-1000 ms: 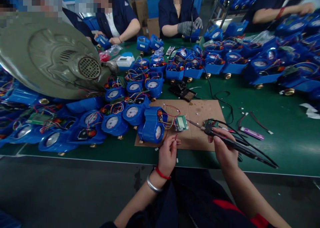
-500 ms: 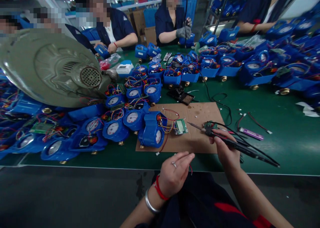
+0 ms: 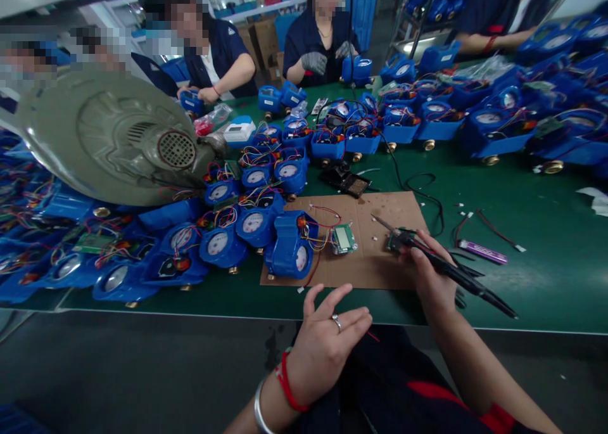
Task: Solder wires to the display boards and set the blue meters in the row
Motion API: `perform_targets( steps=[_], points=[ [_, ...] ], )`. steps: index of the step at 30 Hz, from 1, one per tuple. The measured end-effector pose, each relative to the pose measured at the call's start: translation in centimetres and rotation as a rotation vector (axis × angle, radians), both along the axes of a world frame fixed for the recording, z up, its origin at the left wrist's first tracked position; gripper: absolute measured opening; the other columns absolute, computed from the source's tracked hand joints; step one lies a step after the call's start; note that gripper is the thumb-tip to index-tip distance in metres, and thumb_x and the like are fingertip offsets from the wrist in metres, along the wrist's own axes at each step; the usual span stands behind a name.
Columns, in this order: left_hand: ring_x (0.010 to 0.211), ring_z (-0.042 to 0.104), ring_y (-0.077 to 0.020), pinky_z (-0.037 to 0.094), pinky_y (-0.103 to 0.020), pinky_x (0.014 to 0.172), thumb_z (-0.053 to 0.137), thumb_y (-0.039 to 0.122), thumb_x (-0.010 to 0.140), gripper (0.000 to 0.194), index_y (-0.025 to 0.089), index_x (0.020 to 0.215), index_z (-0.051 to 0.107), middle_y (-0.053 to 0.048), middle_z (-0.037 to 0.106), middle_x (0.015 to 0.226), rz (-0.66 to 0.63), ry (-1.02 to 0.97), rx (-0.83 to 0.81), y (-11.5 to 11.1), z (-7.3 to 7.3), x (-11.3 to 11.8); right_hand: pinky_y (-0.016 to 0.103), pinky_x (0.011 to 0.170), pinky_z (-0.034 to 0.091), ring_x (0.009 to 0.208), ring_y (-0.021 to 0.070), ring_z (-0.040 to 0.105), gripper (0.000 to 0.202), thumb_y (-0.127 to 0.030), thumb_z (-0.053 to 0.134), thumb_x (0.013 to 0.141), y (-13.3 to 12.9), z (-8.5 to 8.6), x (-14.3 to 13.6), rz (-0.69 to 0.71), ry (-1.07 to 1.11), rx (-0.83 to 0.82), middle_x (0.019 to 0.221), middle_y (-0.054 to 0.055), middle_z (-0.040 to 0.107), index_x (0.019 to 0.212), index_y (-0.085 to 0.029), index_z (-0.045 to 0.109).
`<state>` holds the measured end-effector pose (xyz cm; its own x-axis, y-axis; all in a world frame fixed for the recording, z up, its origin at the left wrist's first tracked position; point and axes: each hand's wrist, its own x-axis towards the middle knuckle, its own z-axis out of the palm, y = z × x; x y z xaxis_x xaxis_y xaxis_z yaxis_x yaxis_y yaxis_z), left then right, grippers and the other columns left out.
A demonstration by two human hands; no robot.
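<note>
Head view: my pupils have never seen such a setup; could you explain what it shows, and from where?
A camera worn on a person's head took this, looking forward and down. The bare right hand grips a soldering iron. The left hand is near the front edge of the green bench; whether it holds the red wire is unclear. A cardboard sheet bears a blue water meter, wired to a circuit board with a display. Co-workers are opposite.

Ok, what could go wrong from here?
If hot, the thin metal tip of the black soldering iron in the right hand might scorch the green circuit board with a pale screen nearby, or singe the flat brown cardboard sheet. A snag on the thin coloured wires between that board and the nearest blue plastic meter might strain them.
</note>
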<state>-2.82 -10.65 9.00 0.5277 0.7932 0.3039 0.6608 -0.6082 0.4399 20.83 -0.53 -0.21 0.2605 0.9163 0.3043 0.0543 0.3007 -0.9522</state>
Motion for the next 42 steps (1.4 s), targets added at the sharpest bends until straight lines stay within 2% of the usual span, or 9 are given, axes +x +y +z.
perform_targets(
  steps=[4,8,13,17,19,22,29,34,42],
  points=[
    [0.139,0.033,-0.0266,0.006,-0.067,0.113,0.049,0.008,0.087,0.038,0.029,0.116,0.061,0.000,0.073,0.104,-0.047,-0.032,-0.036,-0.1,2.1,-1.3,0.037,0.061,0.054,0.057,0.0176,0.064,0.041,-0.033,0.066,0.084,0.1,0.0,-0.6,-0.032,0.009,-0.001,0.086,0.004,0.070,0.123,-0.025,0.059],
    [0.131,0.045,-0.0212,0.019,-0.056,0.116,0.052,0.010,0.088,0.037,0.029,0.118,0.059,0.002,0.073,0.102,0.004,-0.114,0.034,1.8,4.7,-2.3,0.038,0.064,0.055,0.062,0.0191,0.066,0.030,-0.032,0.066,0.084,0.0,0.5,-0.8,-0.027,-0.078,0.002,0.087,0.005,0.071,0.112,-0.024,0.064],
    [0.120,0.054,-0.0203,0.027,-0.053,0.113,0.048,0.019,0.093,0.022,0.022,0.110,0.063,-0.001,0.067,0.112,0.261,-0.104,0.316,10.8,7.3,-2.3,0.038,0.065,0.055,0.063,0.0198,0.065,0.026,-0.032,0.066,0.084,-0.1,0.8,-0.8,-0.006,-0.110,0.013,0.084,0.004,0.070,0.109,-0.024,0.065],
    [0.132,0.039,-0.0318,0.024,-0.061,0.110,0.050,0.024,0.093,0.037,0.010,0.127,0.051,-0.013,0.054,0.129,0.469,-0.018,0.448,16.5,7.9,-2.2,0.039,0.063,0.055,0.062,0.0206,0.065,0.026,-0.034,0.067,0.083,-0.2,1.0,-0.7,-0.010,-0.094,0.000,0.081,0.004,0.070,0.107,-0.024,0.066],
    [0.131,0.039,-0.0310,0.030,-0.056,0.109,0.050,0.022,0.092,0.039,0.011,0.129,0.048,-0.014,0.048,0.135,0.504,-0.016,0.458,16.0,7.3,-1.9,0.038,0.062,0.055,0.062,0.0206,0.065,0.026,-0.033,0.066,0.083,-0.3,1.0,-0.6,-0.014,-0.098,0.002,0.080,0.004,0.070,0.108,-0.024,0.066],
    [0.117,0.051,-0.0247,0.043,-0.046,0.101,0.047,0.018,0.093,0.029,0.015,0.121,0.055,-0.011,0.056,0.123,0.416,-0.014,0.354,11.9,4.8,-1.2,0.037,0.062,0.055,0.064,0.0203,0.066,0.026,-0.032,0.066,0.084,-0.3,1.0,-0.4,-0.002,-0.129,0.005,0.083,0.004,0.071,0.108,-0.024,0.065],
    [0.106,0.059,-0.0210,0.053,-0.037,0.091,0.045,0.011,0.091,0.030,0.017,0.119,0.054,-0.008,0.060,0.118,0.149,0.184,-0.168,3.0,-2.5,-1.3,0.037,0.067,0.056,0.065,0.0187,0.066,0.028,-0.030,0.064,0.085,-0.2,1.0,-0.4,0.054,-0.156,-0.010,0.084,0.004,0.070,0.112,-0.022,0.064],
    [0.123,0.050,-0.0206,0.047,-0.037,0.102,0.046,0.007,0.089,0.044,0.018,0.131,0.043,-0.009,0.047,0.139,0.014,0.230,-0.252,2.2,-5.4,-2.2,0.036,0.067,0.055,0.064,0.0176,0.066,0.023,-0.030,0.064,0.086,-0.2,0.9,-0.7,0.009,-0.168,0.043,0.083,0.003,0.070,0.108,-0.022,0.065],
    [0.094,0.059,-0.0196,0.052,-0.036,0.083,0.039,0.014,0.094,0.018,0.016,0.097,0.056,-0.008,0.060,0.103,0.086,0.176,-0.271,4.0,-6.5,-2.0,0.036,0.065,0.055,0.061,0.0174,0.065,0.028,-0.031,0.064,0.085,-0.6,0.5,-1.1,-0.019,-0.159,0.032,0.085,0.004,0.070,0.112,-0.023,0.064]
  ],
)
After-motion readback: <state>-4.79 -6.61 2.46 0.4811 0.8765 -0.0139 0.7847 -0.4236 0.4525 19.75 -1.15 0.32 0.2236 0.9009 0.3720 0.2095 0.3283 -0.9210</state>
